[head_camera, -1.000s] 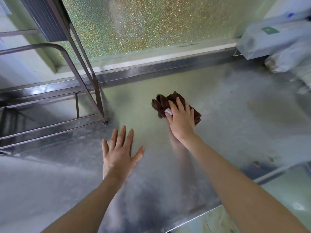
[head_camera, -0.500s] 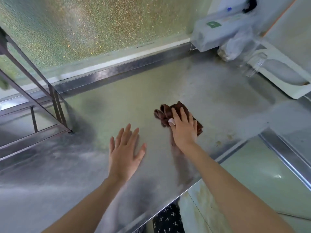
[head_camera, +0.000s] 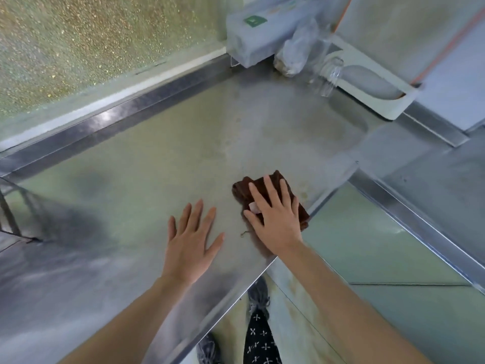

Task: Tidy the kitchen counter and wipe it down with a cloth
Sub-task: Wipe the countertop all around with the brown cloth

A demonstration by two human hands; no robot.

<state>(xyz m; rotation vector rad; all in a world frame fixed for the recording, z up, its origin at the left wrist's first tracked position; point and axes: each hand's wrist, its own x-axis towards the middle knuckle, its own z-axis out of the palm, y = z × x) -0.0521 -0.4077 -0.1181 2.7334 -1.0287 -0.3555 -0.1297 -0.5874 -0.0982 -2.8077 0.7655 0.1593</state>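
right now you are in the wiping step: your right hand (head_camera: 275, 219) lies flat on the brown cloth (head_camera: 265, 190), fingers straight and spread, pressing it down rather than gripping it. the cloth is bunched on the steel counter (head_camera: 162, 164), close to the front edge and near the inner corner where the counter turns. your left hand (head_camera: 193, 240) is flat on the bare metal just beside it, fingers relaxed and spread, holding nothing, seemingly bracing you.

just beyond the cloth, toward the corner, there are faint yellowish spots (head_camera: 304, 194), and a small thread-like scrap (head_camera: 245, 233) lies between your hands. i would judge those the next targets: keep the palm pressure and slide the cloth over the spots, then sweep back for the scrap without pushing it off the edge.

further back, the clear glass jar (head_camera: 329, 74), the plastic bag (head_camera: 296, 56) and the white tray (head_camera: 388, 111) sit clustered in the far corner, so that patch looks unwiped.
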